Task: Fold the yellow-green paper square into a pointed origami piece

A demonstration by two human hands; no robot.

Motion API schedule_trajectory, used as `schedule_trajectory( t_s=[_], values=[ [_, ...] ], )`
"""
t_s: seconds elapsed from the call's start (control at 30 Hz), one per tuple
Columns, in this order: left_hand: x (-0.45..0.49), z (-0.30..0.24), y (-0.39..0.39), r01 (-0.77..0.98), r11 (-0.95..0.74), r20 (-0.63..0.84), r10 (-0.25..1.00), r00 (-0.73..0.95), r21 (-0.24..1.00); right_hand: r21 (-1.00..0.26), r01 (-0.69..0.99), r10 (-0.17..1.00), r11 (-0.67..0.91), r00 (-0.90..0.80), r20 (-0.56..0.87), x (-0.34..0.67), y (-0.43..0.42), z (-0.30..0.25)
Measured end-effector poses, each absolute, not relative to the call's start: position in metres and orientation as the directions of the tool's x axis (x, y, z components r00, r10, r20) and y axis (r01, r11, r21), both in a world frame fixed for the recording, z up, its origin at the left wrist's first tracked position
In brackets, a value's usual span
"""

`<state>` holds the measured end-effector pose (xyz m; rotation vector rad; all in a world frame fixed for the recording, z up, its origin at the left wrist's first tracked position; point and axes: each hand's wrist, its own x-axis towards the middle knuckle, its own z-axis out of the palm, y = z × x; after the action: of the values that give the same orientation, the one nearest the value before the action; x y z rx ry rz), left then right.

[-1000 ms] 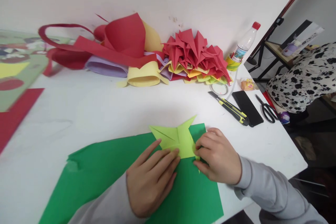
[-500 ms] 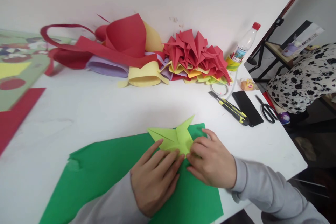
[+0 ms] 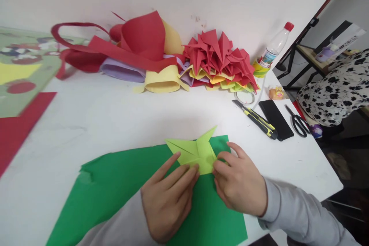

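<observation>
A light green folded paper (image 3: 204,150) with pointed flaps lies over the far edge of a large dark green sheet (image 3: 115,184). My left hand (image 3: 170,198) rests on its lower left part, fingers stretched out and fingertips on the paper. At the lower right corner of the folded paper, my right hand (image 3: 240,180) pinches the edge between thumb and fingers. Its index finger is raised and curved. The right fingertips partly cover that corner.
Behind lie red folded paper pieces (image 3: 216,54) and rolled paper shapes (image 3: 144,38). To the right are a utility knife (image 3: 256,120), a black flat object (image 3: 276,120), scissors (image 3: 298,121), a tape roll (image 3: 244,97) and a bottle (image 3: 275,48). A person in patterned clothing (image 3: 336,88) is beyond the table.
My right hand has shifted outward to the right along the folded paper's lower edge, baring more of it. My left hand stays pressed on the paper. The whole view has shifted slightly.
</observation>
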<state>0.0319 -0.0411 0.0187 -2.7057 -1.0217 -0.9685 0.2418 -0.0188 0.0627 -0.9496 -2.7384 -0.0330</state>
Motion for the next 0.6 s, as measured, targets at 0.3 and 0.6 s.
schedule_trajectory(
  t_s=[0.3,0.6],
  values=[
    [0.024,0.019,-0.046,0.624,-0.771,0.557,0.577,0.597,0.131,-0.085,0.614,0.615,0.785,-0.752,0.239,0.251,-0.015,0.073],
    [0.032,0.0,-0.051,0.619,-0.766,0.663,0.554,0.504,0.17,-0.108,0.612,0.62,0.784,-0.761,0.189,0.255,-0.015,0.074]
  ],
)
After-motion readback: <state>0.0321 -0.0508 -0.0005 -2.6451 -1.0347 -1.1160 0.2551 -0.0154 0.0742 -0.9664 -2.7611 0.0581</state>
